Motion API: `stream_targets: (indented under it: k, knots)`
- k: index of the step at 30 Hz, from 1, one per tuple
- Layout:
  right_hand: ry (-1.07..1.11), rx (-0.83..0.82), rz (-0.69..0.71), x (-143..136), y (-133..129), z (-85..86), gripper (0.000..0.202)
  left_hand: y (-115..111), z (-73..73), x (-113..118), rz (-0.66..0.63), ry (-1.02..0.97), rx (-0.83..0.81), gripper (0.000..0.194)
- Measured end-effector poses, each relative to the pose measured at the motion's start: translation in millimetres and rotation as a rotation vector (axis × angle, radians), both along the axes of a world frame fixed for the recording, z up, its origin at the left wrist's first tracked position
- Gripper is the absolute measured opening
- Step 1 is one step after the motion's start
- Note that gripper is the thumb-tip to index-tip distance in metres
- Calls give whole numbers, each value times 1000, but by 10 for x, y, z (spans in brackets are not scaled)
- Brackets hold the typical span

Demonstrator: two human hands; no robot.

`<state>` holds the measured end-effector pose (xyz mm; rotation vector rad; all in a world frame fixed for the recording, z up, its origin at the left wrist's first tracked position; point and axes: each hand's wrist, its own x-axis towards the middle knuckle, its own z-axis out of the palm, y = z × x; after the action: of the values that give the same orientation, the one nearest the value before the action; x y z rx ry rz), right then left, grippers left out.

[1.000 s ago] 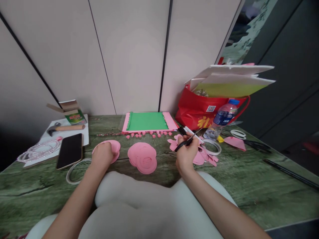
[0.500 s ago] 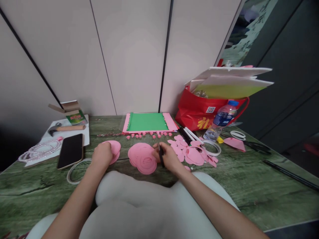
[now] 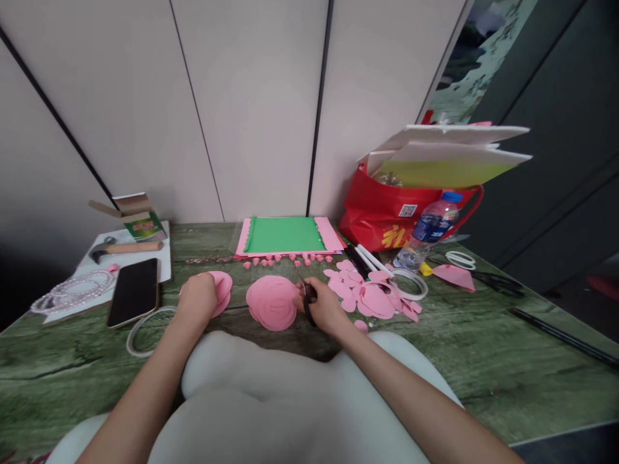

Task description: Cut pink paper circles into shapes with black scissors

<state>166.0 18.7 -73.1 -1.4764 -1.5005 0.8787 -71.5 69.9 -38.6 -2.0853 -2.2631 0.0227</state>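
Observation:
A pair of scissors with dark handles point(image 3: 308, 301) is in my right hand point(image 3: 323, 304), its blades angled up and to the left. The fingertips of that hand touch the right edge of a pile of pink paper circles point(image 3: 271, 304), which lies in front of me; curved cut lines show on the top one. To the left, my left hand point(image 3: 199, 298) is closed over more pink paper circles point(image 3: 222, 293), whose right side sticks out past the fingers. Its fingertips are mostly hidden.
Loose pink paper petals point(image 3: 374, 299) and a tape roll point(image 3: 409, 284) lie right. Small pink rolled buds point(image 3: 287, 260) line a green sheet point(image 3: 285, 234). A bottle point(image 3: 428, 232) stands by a red bag point(image 3: 367, 212). Left are a phone point(image 3: 134, 292), hammer point(image 3: 128, 248) and bead string point(image 3: 72, 291).
The scissors have turned in my right hand, so the blades now show pointing up-left. The top paper circle has shifted up onto the pile. My left hand stays nearly in place.

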Motion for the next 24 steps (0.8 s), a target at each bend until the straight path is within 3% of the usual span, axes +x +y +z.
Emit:
stream_targets:
  k: [10,24]
  knots:
    - [153,-203,267,-61,-89,1,24,-45,3,-8,31,-35,116,36]
    - [218,-116,246,-42,-54,-4,28,-87,60,14,90,-93,238,28]
